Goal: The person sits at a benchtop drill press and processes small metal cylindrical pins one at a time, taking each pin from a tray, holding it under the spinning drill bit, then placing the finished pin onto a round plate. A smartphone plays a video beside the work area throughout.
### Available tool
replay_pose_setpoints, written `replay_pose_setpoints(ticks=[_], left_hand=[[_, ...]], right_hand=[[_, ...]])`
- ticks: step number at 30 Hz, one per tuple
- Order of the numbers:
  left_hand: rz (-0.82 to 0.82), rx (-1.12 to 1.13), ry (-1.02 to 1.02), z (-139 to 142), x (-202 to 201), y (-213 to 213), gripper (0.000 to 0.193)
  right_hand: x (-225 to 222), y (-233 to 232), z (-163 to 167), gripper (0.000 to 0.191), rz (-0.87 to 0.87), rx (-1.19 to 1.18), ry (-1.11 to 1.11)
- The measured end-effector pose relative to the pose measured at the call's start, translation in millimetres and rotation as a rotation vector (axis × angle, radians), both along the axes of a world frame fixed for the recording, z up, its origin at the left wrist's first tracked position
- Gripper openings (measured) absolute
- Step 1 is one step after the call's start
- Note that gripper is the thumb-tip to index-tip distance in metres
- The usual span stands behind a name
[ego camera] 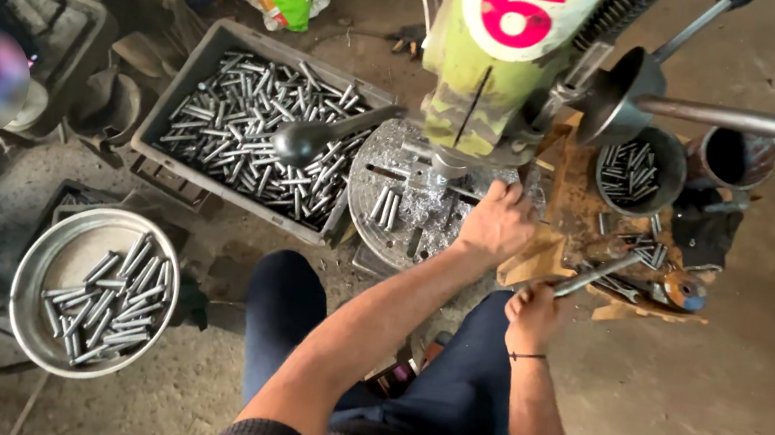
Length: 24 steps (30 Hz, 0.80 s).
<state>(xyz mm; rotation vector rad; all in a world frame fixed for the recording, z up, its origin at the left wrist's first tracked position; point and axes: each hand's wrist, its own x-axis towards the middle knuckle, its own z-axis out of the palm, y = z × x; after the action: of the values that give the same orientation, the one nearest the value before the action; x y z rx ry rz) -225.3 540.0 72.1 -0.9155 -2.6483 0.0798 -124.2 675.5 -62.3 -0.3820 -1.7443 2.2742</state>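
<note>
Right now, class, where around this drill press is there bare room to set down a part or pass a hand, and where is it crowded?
Free: bare floor right of the wooden block, and the strip of ground between the grey crate and the round pan. Crowded: the drill table, littered with rods and shavings beneath the left hand; the right hand grips a rod beside cluttered small tubs.

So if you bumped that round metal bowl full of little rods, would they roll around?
Probably a bit. The rods look like smooth round metal cylinders lying loose, so they would likely roll and clatter. The bowl has a raised rim, which should keep most inside. With that many metal pieces, it is likely heavy for its size.
</note>
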Motion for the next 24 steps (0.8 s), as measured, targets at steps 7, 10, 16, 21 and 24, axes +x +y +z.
replay_pose_setpoints(ticks=[7,10,16,21,24], left_hand=[[0.021,0.061,-0.104,0,-4,-8,0.020],[-0.064,0.106,-0.062,4,-4,2,0.019],[-0.255,0.176,-0.009,17,24,32,0.031],[-0.389,0.283,0.005,14,58,-36,0.030],[-0.358,0.192,0.035,18,85,-89,0.040]], right_hand=[[17,-7,2,0.022,0.298,-0.638,-0.172],[18,-3,-2,0.021,0.266,-0.478,-0.192],[17,17,-3,0.018,0.113,-0.317,-0.155],[32,21,33,0.021,0.100,0.422,0.036],[29,-16,73,0.038,0.071,0.963,0.250]])
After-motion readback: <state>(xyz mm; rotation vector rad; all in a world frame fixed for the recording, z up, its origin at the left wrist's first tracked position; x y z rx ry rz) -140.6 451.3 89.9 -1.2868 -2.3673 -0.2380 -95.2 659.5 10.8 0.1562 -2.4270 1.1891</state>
